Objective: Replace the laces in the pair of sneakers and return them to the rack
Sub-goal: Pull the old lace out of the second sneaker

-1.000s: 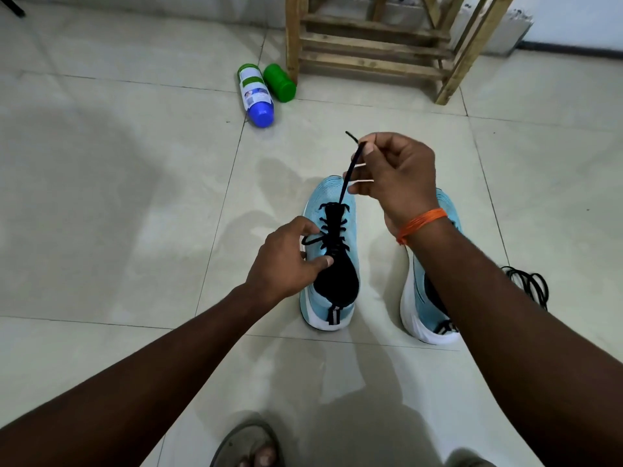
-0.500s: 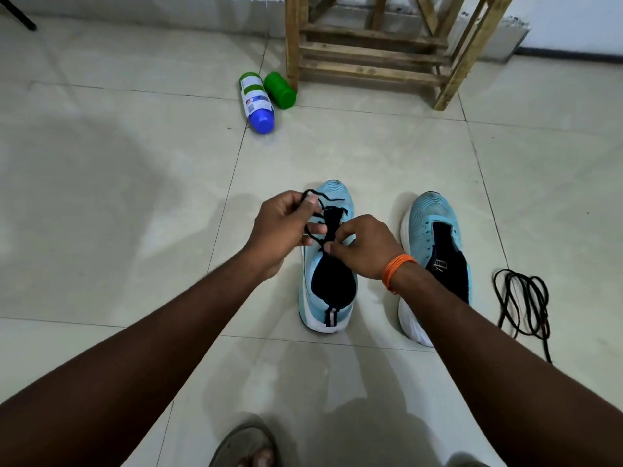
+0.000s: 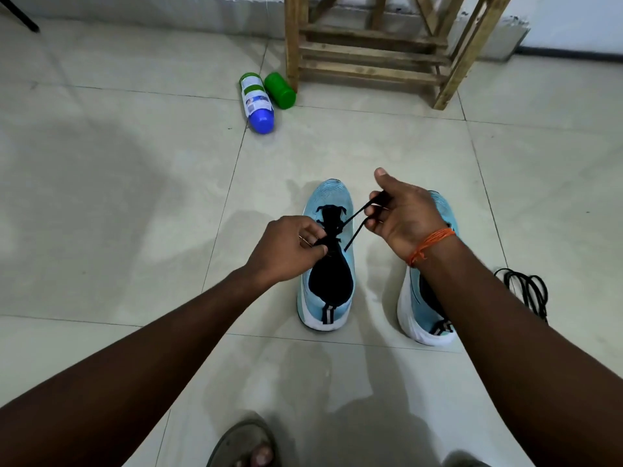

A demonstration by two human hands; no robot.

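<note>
Two light-blue knit sneakers stand side by side on the tiled floor, toes pointing away from the person. No brand can be read on either. The left sneaker has a ribbed toe, a black tongue and lining, a white foam sole and a black heel tab with a pale stripe. The right sneaker is largely hidden by the right forearm.

A flat black lace is threaded through the upper eyelets of the left sneaker. The left hand has its fingers curled, pinching the lace at the eyelets. The right hand has its fingers curled round a loop of the same lace, pulled out to the right, with the thumb sticking straight out; an orange thread band circles that wrist. A coil of black lace lies on the floor just right of the right sneaker.

Further back stands a rough slatted wooden rack against a pale wall. Beside its left leg lie a bottle with a blue cap, its white label too small to read, and a plain green bottle. The tiles are glossy, pale and mottled, with thin dark joints. A grey sandal shows at the bottom edge.
</note>
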